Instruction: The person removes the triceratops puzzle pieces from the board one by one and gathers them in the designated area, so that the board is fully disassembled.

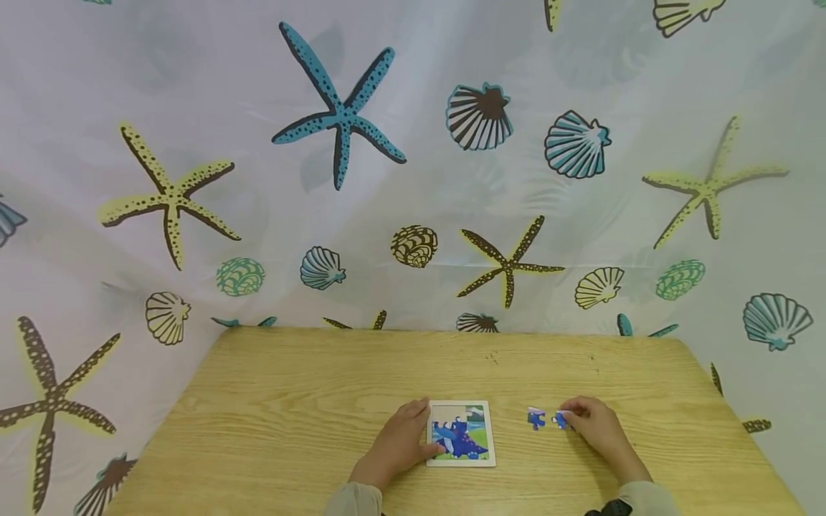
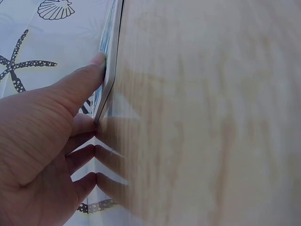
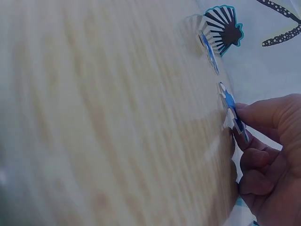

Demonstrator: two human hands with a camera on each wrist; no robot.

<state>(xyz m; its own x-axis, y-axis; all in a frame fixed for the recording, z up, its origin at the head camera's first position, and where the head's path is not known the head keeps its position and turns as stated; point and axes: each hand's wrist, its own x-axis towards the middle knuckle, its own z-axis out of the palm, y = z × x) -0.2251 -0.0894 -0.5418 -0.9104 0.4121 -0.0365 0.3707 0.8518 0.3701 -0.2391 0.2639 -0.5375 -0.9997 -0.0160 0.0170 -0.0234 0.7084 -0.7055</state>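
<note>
A white-framed puzzle board (image 1: 492,437) with a blue and purple dinosaur picture lies on the table; part of its upper area shows bare backing. My left hand (image 1: 399,443) holds its left side, the thumb over the frame and the other fingers along the edge, as the left wrist view (image 2: 44,141) also shows. To the right of the board, my right hand (image 1: 599,428) pinches a blue puzzle piece (image 1: 560,420) between thumb and finger, low at the table surface (image 3: 229,101). Another blue piece (image 1: 536,418) lies just left of it, apart from the board.
The wooden table (image 1: 290,401) extends around the board and pieces. Behind it and at both sides hangs a pale curtain (image 1: 413,179) printed with starfish and shells.
</note>
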